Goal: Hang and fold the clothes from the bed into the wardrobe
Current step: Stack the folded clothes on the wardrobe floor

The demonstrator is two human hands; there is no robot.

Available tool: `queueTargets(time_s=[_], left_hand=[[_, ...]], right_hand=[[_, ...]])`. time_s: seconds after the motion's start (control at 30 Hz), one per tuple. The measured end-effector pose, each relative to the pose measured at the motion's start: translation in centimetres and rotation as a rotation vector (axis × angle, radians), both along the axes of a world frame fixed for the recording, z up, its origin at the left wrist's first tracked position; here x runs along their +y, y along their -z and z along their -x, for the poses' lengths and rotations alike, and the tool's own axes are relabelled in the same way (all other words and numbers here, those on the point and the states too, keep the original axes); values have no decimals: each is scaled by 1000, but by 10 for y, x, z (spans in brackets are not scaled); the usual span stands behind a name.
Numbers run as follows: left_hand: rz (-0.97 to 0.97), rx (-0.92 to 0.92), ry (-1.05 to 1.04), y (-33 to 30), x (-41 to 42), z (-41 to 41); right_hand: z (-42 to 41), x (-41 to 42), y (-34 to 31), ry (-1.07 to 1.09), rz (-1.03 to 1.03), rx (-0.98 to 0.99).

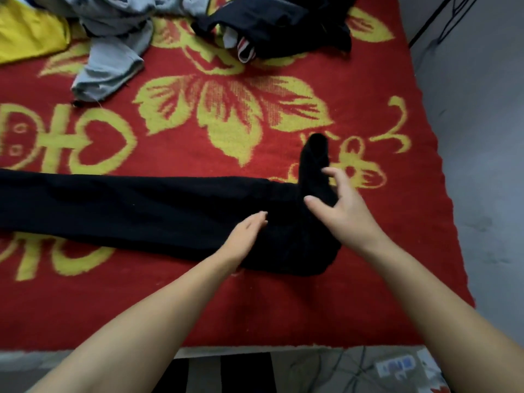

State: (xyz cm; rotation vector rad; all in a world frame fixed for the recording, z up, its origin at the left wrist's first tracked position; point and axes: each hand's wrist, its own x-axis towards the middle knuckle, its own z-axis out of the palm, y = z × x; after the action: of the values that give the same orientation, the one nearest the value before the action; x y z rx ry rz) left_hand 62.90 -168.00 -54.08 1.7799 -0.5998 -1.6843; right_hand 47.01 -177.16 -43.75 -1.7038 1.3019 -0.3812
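Left hand (245,232) flat on one black trousers (127,208) | right hand (338,207) fingers spread, over them | beyond on bed (368,279): one yellow garment (25,32), one grey garment (113,58), one dark pile (283,26)

Left hand (249,228) rests flat on black trousers (127,205); right hand (340,208) hovers spread.
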Motion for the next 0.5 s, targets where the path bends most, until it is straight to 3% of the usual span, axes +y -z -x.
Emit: queueTargets(time_s=[0.07,0.1,0.17,0.3,0.37,0.43,0.5], left_hand=[[23,388,-258,-26,0,-37],[52,499,-314,-32,4,-61],[100,520,-295,-38,18,-107],[127,50,-244,-20,39,-156],[100,-187,-242,-4,37,-168],[53,-410,-144,11,35,-173],[20,-698,-8,18,36,-168]], right_hand=[[-57,32,5,-120,69,45],[-84,50,11,-162,72,62],[-134,85,25,-231,-6,64],[-186,125,59,-484,-166,105],[-183,129,71,-502,34,148],[-165,121,81,-366,324,237],[-137,101,94,-318,425,460]])
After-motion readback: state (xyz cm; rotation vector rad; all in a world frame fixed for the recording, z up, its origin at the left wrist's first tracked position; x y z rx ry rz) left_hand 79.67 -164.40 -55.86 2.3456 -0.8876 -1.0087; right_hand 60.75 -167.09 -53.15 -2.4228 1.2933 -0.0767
